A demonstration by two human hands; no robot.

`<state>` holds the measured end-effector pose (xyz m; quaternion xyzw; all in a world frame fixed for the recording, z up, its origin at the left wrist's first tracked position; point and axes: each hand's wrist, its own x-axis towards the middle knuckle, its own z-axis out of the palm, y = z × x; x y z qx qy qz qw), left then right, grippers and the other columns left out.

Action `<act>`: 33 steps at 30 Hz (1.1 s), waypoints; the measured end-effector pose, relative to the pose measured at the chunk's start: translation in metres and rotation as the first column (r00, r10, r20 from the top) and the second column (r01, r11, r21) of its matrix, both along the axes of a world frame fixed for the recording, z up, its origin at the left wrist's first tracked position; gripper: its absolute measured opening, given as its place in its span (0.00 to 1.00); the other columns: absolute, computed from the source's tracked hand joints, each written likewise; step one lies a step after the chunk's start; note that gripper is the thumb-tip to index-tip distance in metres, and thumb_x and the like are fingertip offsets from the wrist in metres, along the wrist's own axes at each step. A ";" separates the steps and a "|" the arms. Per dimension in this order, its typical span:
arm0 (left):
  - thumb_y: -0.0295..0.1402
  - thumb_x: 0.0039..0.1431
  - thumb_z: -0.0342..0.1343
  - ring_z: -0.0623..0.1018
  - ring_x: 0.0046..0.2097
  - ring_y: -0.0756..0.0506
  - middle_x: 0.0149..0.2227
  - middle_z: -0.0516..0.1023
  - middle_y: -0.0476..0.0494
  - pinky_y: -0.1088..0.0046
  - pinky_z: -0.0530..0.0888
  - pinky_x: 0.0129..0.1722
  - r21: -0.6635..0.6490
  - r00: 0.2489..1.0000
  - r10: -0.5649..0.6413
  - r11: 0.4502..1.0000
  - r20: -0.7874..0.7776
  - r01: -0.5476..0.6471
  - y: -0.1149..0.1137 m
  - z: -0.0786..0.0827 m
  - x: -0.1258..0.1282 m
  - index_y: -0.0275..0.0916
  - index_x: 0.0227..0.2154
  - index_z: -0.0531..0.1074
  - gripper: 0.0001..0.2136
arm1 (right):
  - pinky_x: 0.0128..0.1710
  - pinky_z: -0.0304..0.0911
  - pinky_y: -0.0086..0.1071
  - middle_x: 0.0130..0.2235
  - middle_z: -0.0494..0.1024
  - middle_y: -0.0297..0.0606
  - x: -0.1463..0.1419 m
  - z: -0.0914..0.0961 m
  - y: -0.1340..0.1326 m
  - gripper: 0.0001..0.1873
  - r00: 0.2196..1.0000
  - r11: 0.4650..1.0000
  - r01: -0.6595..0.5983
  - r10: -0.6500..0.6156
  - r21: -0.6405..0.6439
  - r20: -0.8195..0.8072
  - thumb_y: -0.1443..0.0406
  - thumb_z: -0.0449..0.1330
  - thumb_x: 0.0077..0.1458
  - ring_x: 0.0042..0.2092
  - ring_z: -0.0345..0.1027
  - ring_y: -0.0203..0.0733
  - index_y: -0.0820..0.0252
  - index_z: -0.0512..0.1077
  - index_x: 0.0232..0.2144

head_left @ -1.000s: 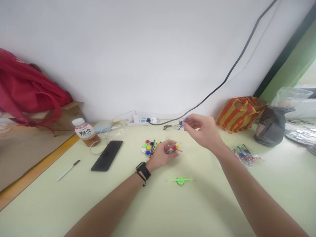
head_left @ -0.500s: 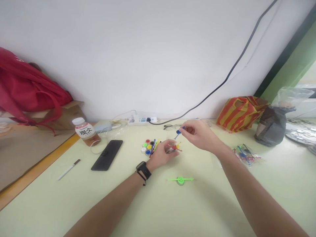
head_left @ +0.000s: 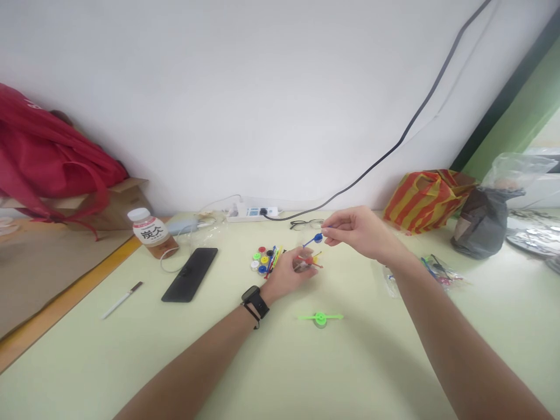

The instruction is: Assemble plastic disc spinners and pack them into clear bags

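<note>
My left hand (head_left: 286, 275) rests on the pale green table (head_left: 131, 356), fingers curled round a small toy piece with red and yellow spikes (head_left: 310, 261). My right hand (head_left: 356, 232) hovers just above and right of it, pinching a small blue pin-shaped piece (head_left: 317, 238) between thumb and fingers. The blue piece hangs slightly above the red and yellow piece, apart from it. A green spinner-like piece (head_left: 320, 318) lies flat on the table nearer to me. Several coloured round caps and sticks (head_left: 265, 261) lie just left of my left hand.
A black phone (head_left: 189, 266), a bottle (head_left: 151, 234), a white pen (head_left: 121, 300) and a power strip (head_left: 252, 214) lie left and behind. Glasses (head_left: 306, 223), a striped bag (head_left: 426, 200), a grey bag (head_left: 481, 221) and a clear packet of pieces (head_left: 437, 272) sit right.
My right hand has come down and left with the blue piece, closer to the red and yellow piece in my left hand. The left hand has stayed put.
</note>
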<state>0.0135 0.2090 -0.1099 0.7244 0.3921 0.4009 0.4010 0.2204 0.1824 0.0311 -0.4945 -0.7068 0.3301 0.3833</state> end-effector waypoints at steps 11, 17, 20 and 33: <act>0.36 0.55 0.68 0.81 0.41 0.42 0.45 0.82 0.40 0.69 0.77 0.40 0.059 1.000 0.027 0.998 0.008 -0.027 -0.003 0.001 0.002 0.40 0.48 0.77 0.18 | 0.27 0.63 0.31 0.25 0.78 0.33 -0.007 -0.015 0.011 0.05 0.969 0.959 0.130 -0.176 0.252 0.172 0.63 0.62 0.58 0.24 0.70 0.38 0.58 0.76 0.34; 0.34 0.57 0.66 0.80 0.41 0.42 0.41 0.82 0.43 0.68 0.76 0.40 0.144 0.998 0.048 0.989 -0.039 -0.042 -0.004 0.002 0.004 0.40 0.44 0.76 0.13 | 0.28 0.60 0.31 0.28 0.79 0.34 -0.017 -0.022 0.012 0.03 0.948 0.918 0.186 -0.262 0.351 0.182 0.65 0.63 0.55 0.25 0.69 0.38 0.57 0.74 0.29; 0.35 0.57 0.65 0.80 0.37 0.43 0.38 0.82 0.43 0.67 0.75 0.37 0.143 0.996 0.078 0.987 -0.037 -0.072 -0.002 -0.001 0.004 0.40 0.40 0.76 0.09 | 0.27 0.61 0.31 0.29 0.81 0.34 -0.023 -0.023 0.010 0.04 0.968 0.957 0.151 -0.194 0.248 0.159 0.64 0.63 0.55 0.25 0.70 0.38 0.58 0.74 0.30; 0.31 0.59 0.64 0.81 0.43 0.42 0.42 0.83 0.43 0.65 0.75 0.47 0.162 0.999 0.027 0.987 -0.027 -0.022 -0.005 0.007 0.003 0.41 0.47 0.77 0.13 | 0.33 0.61 0.33 0.33 0.83 0.35 -0.017 -0.023 0.012 0.08 0.936 0.932 0.160 -0.248 0.325 0.251 0.63 0.61 0.58 0.29 0.69 0.39 0.57 0.75 0.27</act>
